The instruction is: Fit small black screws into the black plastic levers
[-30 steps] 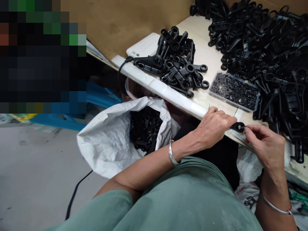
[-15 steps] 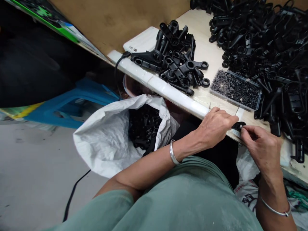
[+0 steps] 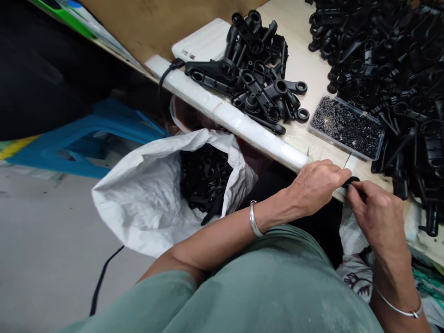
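black part point(image 3: 353, 180) mostly hidden by fingers point(image 3: 338, 175)

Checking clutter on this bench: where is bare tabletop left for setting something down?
A bare strip of tabletop runs between the small pile of black arms and the big heap. The screw tray and both hands, left hand and right hand, crowd the near edge.

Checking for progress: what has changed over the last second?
The right hand has closed in over the small black part, hiding most of it; the left hand keeps its grip on it at the table edge. The piles, tray and sack are unchanged.
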Action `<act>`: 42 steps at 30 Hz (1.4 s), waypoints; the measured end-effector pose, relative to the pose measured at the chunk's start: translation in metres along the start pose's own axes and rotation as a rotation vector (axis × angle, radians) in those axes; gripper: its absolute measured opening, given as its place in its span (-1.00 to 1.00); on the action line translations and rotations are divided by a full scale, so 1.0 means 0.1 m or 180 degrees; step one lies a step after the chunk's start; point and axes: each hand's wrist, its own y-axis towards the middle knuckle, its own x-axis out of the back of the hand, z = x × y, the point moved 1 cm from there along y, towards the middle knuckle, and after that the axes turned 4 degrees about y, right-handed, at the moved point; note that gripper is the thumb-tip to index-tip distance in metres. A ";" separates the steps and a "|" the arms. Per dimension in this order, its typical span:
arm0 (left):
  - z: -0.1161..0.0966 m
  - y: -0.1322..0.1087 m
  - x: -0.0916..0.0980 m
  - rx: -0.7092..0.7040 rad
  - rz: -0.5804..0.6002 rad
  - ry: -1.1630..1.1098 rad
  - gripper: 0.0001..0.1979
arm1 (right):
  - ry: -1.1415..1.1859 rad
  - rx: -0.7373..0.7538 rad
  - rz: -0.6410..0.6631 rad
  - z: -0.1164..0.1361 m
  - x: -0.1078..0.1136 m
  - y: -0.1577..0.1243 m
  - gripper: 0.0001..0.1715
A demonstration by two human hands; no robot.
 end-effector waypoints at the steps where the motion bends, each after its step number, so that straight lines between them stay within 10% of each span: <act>1: 0.00 0.00 0.00 -0.0002 -0.0009 -0.0013 -0.79 | 0.0283 -0.0181 0.0080 -0.04 0.01 0.01 -0.64; 8: 0.01 -0.01 0.01 -0.0037 -0.0067 -0.0051 -0.81 | 0.1033 -0.1167 0.0598 -0.17 0.04 0.08 -0.62; 30: 0.03 -0.04 -0.06 -0.0176 -0.0208 -0.0312 -0.74 | -0.1732 -0.0049 0.0388 0.45 -0.03 0.10 -0.64; 37: 0.04 -0.07 -0.13 -0.0073 -0.0433 -0.0315 -0.85 | 0.1088 -0.1140 0.0704 -0.07 0.01 0.09 -0.71; 42: 0.01 -0.14 -0.18 -0.0011 -0.0826 -0.0445 -0.89 | 0.2674 -0.1783 -0.0235 -0.17 -0.05 -0.11 -0.44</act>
